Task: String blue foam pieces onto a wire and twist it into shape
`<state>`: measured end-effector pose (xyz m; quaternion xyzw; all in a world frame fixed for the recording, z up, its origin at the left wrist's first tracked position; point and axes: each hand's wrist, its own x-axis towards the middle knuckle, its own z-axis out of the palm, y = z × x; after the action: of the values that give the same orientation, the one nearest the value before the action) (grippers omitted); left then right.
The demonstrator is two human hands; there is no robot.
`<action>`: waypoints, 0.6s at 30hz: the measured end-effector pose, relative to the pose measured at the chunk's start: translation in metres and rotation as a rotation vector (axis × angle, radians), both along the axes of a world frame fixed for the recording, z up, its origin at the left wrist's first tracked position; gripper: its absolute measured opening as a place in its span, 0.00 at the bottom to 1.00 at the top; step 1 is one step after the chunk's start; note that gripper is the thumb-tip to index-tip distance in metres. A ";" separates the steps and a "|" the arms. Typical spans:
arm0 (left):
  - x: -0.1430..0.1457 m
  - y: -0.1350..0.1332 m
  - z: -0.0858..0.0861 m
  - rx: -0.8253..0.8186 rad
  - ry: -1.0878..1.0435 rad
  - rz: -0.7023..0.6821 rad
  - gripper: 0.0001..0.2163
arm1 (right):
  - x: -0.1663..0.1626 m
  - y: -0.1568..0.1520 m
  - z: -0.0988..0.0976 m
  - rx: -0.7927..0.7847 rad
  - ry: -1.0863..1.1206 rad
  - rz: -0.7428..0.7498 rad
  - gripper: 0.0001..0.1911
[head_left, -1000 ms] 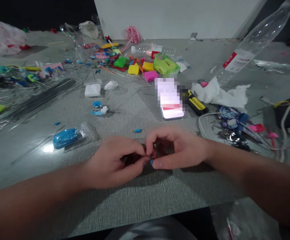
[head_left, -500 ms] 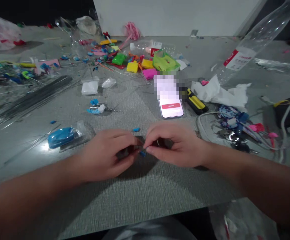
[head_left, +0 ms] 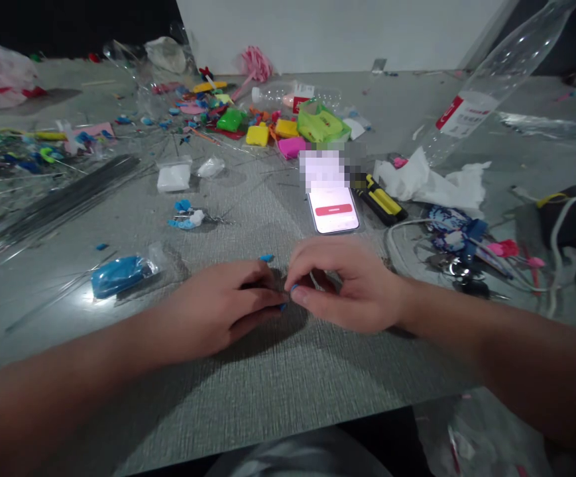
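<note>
My right hand (head_left: 342, 285) pinches a small blue piece of clay (head_left: 294, 287) between thumb and fingertips, most of it hidden. Close beside it, my left hand (head_left: 225, 305) is closed, its fingertips pressed together; whether anything is between them cannot be made out. Another blue bit (head_left: 282, 307) shows at the left fingertips, and I cannot tell if it is held or lies on the table. Just beyond the left hand lies a blue clay piece (head_left: 266, 258). A wrapped packet of blue clay (head_left: 121, 275) rests left of that hand.
A lit phone (head_left: 335, 211) lies beyond my hands, with a black-and-yellow cutter (head_left: 381, 199) to its right. Blue and white pieces on wires (head_left: 187, 215) sit ahead on the left. Colourful clay packets (head_left: 258, 135), thin wires (head_left: 63, 199) and a plastic bottle (head_left: 471, 112) lie farther around.
My left fingers have closed together and moved slightly right, over the blue bit. The right hand keeps its pinch, and more blue now shows at its thumb tip. The view has shifted slightly.
</note>
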<state>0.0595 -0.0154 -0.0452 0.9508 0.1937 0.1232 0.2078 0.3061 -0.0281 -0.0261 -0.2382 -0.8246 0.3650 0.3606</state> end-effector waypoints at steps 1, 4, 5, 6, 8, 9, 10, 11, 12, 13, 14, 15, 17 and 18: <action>0.000 0.000 0.000 -0.001 -0.007 -0.010 0.11 | 0.000 0.000 0.000 -0.015 0.006 0.014 0.05; -0.001 0.000 0.000 -0.029 -0.039 -0.026 0.10 | 0.002 0.001 0.000 -0.046 0.009 0.027 0.08; -0.001 0.000 0.000 -0.047 -0.058 -0.023 0.10 | 0.002 0.000 0.001 -0.041 0.012 0.014 0.09; -0.002 -0.001 0.001 -0.072 -0.077 -0.011 0.09 | 0.003 0.000 0.001 -0.033 0.016 -0.001 0.10; -0.001 -0.001 0.006 -0.137 -0.122 0.040 0.08 | 0.004 -0.001 0.002 -0.007 0.032 -0.031 0.11; -0.001 -0.001 0.009 -0.174 -0.143 0.078 0.08 | 0.004 -0.002 0.003 0.012 0.039 -0.040 0.12; 0.000 -0.002 0.012 -0.204 -0.166 0.124 0.07 | 0.005 -0.003 0.004 0.034 0.044 -0.045 0.13; 0.001 -0.003 0.015 -0.241 -0.182 0.169 0.07 | 0.005 -0.004 0.005 0.059 0.045 -0.047 0.13; 0.002 -0.004 0.018 -0.291 -0.208 0.217 0.06 | 0.005 -0.005 0.005 0.085 0.043 -0.044 0.13; 0.004 -0.006 0.020 -0.360 -0.244 0.265 0.06 | 0.005 -0.006 0.005 0.110 0.038 -0.036 0.13; 0.005 -0.009 0.021 -0.455 -0.288 0.316 0.05 | 0.005 -0.007 0.005 0.133 0.034 -0.028 0.12; 0.006 -0.013 0.020 -0.572 -0.343 0.361 0.05 | 0.004 -0.008 0.005 0.154 0.031 -0.017 0.12; 0.008 -0.021 0.016 -0.851 -0.459 0.431 0.04 | 0.002 -0.010 0.003 0.190 0.025 0.005 0.11; 0.009 -0.026 0.013 -1.003 -0.513 0.417 0.03 | 0.001 -0.011 0.002 0.206 0.018 0.014 0.10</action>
<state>0.0687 -0.0413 -0.0322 0.6186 0.3543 0.2806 0.6428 0.3069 -0.0392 -0.0242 -0.1907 -0.8561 0.2832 0.3880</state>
